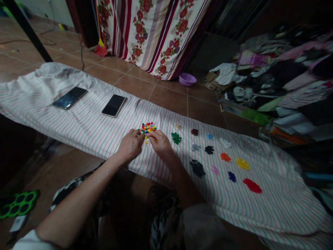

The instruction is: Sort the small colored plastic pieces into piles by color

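Loosely, mixed pieces [148, 127] lie at both hands [130, 144] [160, 143], outside the purple basin [187, 80].

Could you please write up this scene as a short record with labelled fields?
Left hand: fingertips at the near edge of the mixed-colour pile; grip unclear (left hand)
Right hand: pinched fingers at the same pile; held piece unclear (right hand)
Sorted by colour: small piles to the right, including green pile, yellow pile, red pile
Left side: two phones, lying flat
Surface: striped cloth
Floor beyond: purple basin
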The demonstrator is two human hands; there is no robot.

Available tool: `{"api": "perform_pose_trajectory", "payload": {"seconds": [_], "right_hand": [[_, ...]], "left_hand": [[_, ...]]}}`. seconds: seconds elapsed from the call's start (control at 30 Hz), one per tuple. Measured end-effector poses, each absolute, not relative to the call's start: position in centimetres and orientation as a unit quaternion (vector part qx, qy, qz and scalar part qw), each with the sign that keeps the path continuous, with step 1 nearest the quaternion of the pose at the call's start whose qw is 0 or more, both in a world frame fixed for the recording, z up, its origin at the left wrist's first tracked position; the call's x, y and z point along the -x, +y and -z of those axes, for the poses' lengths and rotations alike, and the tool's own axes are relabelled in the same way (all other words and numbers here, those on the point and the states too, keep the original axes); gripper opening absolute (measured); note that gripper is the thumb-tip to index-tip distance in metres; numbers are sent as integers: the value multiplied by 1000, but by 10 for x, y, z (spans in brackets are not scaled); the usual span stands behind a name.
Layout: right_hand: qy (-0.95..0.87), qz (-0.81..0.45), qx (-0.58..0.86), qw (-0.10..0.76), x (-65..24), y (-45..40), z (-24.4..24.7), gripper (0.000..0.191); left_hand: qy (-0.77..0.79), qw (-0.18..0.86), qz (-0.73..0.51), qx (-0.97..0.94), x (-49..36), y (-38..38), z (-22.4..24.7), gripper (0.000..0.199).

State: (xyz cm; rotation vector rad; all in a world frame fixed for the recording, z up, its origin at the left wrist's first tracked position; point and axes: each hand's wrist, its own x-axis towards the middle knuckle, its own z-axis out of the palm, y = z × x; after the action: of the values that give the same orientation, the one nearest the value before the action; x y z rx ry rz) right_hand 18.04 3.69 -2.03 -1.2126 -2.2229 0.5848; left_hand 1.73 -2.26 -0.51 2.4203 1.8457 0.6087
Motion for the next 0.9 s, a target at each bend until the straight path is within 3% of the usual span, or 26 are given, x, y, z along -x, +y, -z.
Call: {"api": "perform_pose_trajectory", "payload": {"seconds": [0.33, 0.57, 0.9], "right_hand": [[-836, -257, 394, 283, -186, 33, 18, 24], [-817, -239, 434, 295, -178, 40, 22, 22], [-828, -173, 498, 189, -162, 36, 9, 21]], "left_hand": [[588, 41, -217, -778, -13, -22, 6, 31], [590, 34, -222, -776, -13, -23, 6, 28], [565, 37, -226, -792, -9, -25, 9, 30]]}}
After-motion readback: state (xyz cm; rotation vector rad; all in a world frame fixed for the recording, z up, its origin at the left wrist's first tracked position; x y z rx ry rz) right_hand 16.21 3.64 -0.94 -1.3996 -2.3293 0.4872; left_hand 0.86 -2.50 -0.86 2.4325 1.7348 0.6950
